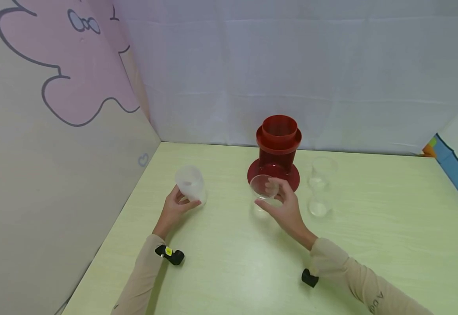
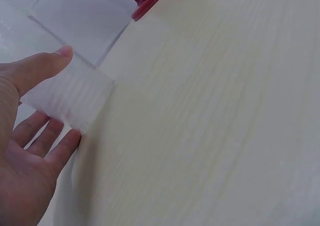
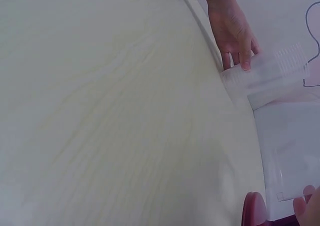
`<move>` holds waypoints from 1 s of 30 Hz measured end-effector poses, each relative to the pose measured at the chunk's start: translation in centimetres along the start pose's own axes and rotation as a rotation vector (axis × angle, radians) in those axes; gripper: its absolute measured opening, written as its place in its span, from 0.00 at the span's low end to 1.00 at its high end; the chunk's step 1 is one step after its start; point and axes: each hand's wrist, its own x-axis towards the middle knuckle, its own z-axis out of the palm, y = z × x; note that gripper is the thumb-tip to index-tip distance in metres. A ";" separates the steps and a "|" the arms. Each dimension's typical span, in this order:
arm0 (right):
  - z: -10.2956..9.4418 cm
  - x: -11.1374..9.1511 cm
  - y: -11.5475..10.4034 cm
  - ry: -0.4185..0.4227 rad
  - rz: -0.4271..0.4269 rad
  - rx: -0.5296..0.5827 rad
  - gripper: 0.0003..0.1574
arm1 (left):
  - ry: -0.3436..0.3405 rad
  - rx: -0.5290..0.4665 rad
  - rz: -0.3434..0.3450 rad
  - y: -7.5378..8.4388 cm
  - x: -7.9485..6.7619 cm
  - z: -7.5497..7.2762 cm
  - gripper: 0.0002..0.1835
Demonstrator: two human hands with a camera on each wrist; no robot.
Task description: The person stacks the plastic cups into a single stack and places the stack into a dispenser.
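Two bare hands work over a pale bench (image 1: pixel 229 258), each with its own grip on see-through cupware. The left hand (image 1: pixel 176 209) grasps a frosted stack of cups (image 1: pixel 190 180) near the bench's left side, thumb on one side and fingers on the other, the open end facing up; whether its base touches the bench is hard to tell. The right hand (image 1: pixel 288 209) grasps a clear cup (image 1: pixel 259 189) between thumb and fingers, mouth upward, in front of a glossy red stand (image 1: pixel 277 157) with a round base and a wide collar below its open top. To the right of the stand, on the bench, is more clear cupware (image 1: pixel 321 192), too faint to say whether stacked or set one behind another. Beige sleeves cover both arms, black devices (image 1: pixel 170 254) sit at the wrists, and a white cloth (image 1: pixel 291 70) hangs behind the bench
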 end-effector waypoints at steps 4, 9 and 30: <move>0.2 0.2 -1.7 -0.023 -0.021 -0.003 0.36 | 0.008 0.003 0.011 -1.6 0.6 -0.1 0.44; 0.6 0.6 -2.4 -0.039 -0.029 0.003 0.39 | 0.012 0.008 0.021 -1.8 0.5 -0.1 0.45; 2.1 2.7 -4.5 -0.101 -0.129 0.064 0.39 | -0.019 -0.003 0.006 1.0 -0.4 0.1 0.43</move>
